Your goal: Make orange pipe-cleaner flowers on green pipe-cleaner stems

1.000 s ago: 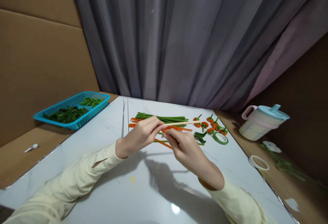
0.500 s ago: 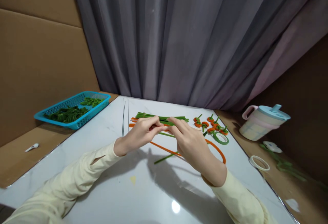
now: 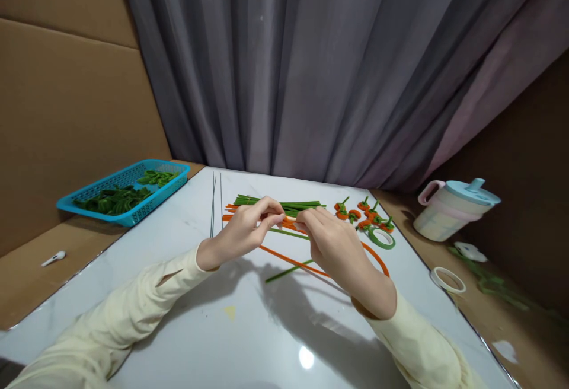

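in the head view, the left grip [image 3: 242,226] is pinched at the fingertips on a pale stick [image 3: 290,217], of which only a short bit shows in the gap between the two fingertips. the right grip [image 3: 340,252] is bent closed at the other side of that bit, and its fingers hide most of what they grasp. the stick is held above the white surface [image 3: 195,318], in front of the green stems [image 3: 306,204] and orange stems [image 3: 230,217], which lie side by side.

a long orange strip [image 3: 381,258] curves out to the right of the right grip and shows again on its left, slanting past a loose green stem [image 3: 284,272]. where it ends is hidden.

to the left of the stems lie thin dark wires [image 3: 213,205]. to the right, small orange-and-green pieces [image 3: 354,215] sit near a green tape roll [image 3: 381,245]. farther right, on brown cardboard, are a cream ring [image 3: 437,281] and a lidded cup [image 3: 440,217]. at far left, a blue basket [image 3: 162,199] holds green curled pieces [image 3: 116,199], with a white earbud [image 3: 54,258] nearer the wearer. a grey curtain [image 3: 288,80] hangs behind.
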A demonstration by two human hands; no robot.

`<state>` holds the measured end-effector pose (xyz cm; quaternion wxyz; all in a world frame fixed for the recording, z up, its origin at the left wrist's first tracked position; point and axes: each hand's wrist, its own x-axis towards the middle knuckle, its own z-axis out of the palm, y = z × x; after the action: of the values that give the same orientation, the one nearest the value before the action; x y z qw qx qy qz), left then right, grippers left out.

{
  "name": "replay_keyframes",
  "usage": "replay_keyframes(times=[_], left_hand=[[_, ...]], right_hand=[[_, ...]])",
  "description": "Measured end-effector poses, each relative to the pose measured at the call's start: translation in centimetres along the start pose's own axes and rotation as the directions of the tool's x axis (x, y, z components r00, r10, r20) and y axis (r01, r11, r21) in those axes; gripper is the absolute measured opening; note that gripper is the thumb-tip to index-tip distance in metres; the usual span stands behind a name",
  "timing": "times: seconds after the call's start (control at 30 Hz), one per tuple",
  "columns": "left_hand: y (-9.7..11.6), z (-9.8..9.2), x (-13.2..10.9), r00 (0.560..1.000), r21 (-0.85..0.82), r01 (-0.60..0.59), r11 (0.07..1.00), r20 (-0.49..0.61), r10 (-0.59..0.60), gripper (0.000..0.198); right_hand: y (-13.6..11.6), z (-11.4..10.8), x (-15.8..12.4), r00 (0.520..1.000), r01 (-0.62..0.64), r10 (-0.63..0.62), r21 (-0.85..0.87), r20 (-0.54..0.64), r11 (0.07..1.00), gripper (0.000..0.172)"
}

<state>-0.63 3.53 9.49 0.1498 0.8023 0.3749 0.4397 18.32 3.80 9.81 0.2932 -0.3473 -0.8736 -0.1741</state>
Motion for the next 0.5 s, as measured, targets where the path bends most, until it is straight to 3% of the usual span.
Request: replay_keyframes(times=[0.1, 0.33, 0.4, 0.5], left_hand=[[-0.3, 0.2, -0.2, 0.999, 0.076, -0.04, 0.996, -0.005, 0.041, 0.007], [-0.8, 0.3, -0.4, 0.953, 0.206, -0.302, 0.931, 0.081, 0.291, 0.009], [-0.5, 0.2, -0.4, 0.943, 0.161, -0.331, 0.93, 0.096, 0.319, 0.01], [0.2, -0.1, -0.4, 0.936, 0.041, -0.341, 0.939, 0.108, 0.335, 0.012]], right_hand=[[-0.3, -0.2, 0.1, 1.0, 0.03, -0.03, -0.035, 0.008, 0.999, 0.027], [-0.1, -1.1, 0.4, 0.986, 0.158, -0.162, -0.11, -0.029, 0.981, 0.031], [0.5, -1.4, 0.3, 0.987, 0.158, -0.159, -0.039, -0.023, 0.987, 0.032], [1.5, -1.7, 0.3, 0.991, 0.122, -0.132, 0.234, 0.026, 0.965, 0.029]])
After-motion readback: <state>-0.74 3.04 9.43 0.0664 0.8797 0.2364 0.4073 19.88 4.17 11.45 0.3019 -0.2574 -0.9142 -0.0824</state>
